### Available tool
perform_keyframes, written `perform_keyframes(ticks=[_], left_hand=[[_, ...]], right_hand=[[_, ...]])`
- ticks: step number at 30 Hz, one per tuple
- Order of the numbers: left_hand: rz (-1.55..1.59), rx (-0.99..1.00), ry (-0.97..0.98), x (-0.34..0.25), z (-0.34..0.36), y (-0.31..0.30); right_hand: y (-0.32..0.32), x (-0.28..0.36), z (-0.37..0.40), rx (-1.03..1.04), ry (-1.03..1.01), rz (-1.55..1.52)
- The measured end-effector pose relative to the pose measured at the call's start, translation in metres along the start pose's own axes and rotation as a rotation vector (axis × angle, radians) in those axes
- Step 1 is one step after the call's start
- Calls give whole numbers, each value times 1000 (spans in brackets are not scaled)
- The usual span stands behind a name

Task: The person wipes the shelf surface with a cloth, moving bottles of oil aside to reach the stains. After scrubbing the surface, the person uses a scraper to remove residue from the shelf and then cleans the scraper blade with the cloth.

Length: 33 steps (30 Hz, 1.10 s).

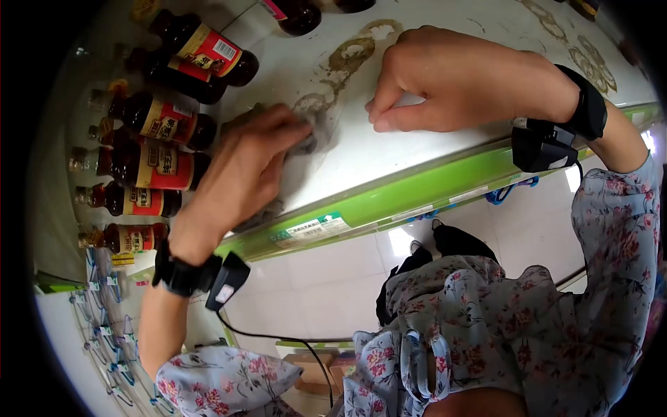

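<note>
My left hand, smeared a little by motion, is closed on a crumpled grey cloth and presses it to the white shelf. Parts of the cloth show past the fingers and under the wrist; the palm hides the rest. To the right, my right hand is over the shelf with curled fingers, thumb and fingertips close together, and nothing visible in them. Brown ring-shaped stains mark the surface between and beyond my hands. Dark sauce bottles with red labels stand just left of my left hand.
More bottles stand at the far edge of view. A green shelf edge with a price tag runs along the front. Metal hooks hang at lower left. A cable trails from the device on my left wrist.
</note>
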<state>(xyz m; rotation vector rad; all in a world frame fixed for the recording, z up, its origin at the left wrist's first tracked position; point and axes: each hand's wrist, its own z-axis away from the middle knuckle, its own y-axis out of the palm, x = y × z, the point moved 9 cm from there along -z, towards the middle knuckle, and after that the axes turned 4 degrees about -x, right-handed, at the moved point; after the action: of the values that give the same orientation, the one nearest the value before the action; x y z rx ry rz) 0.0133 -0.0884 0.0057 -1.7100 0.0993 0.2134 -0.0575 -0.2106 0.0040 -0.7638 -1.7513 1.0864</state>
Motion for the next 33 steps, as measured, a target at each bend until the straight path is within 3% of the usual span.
perform_keyframes(ticks=[5,11,14,17,18,20,23,26,29,33], left_hand=[[-68,-120,67,-4,-35,11],[-79,-24,24,-1,-4,2],[-42,46,-96,13,9,1],[-319,-220,4,43,-15,0],[-70,-86,-172,63,-33,2],[-152,-146,-25,54,-26,-5],[-113,16,-99,26,7,-6],[-76,-5,-139,24,20,-7],[-69,-104,-28,28,-8,-5],[-36,-96,-54,32,1,-4]], right_hand=[[-8,3,4,-139,-31,-93],[-5,-1,0,-78,-28,-56],[-8,2,5,-100,-33,-91],[-2,1,1,24,36,8],[-1,3,0,21,9,18],[-1,2,2,10,-34,51],[-7,3,10,-174,-145,-39],[-10,-1,13,-259,-149,-38],[-4,-1,3,-46,-39,26],[-1,1,-3,77,53,33]])
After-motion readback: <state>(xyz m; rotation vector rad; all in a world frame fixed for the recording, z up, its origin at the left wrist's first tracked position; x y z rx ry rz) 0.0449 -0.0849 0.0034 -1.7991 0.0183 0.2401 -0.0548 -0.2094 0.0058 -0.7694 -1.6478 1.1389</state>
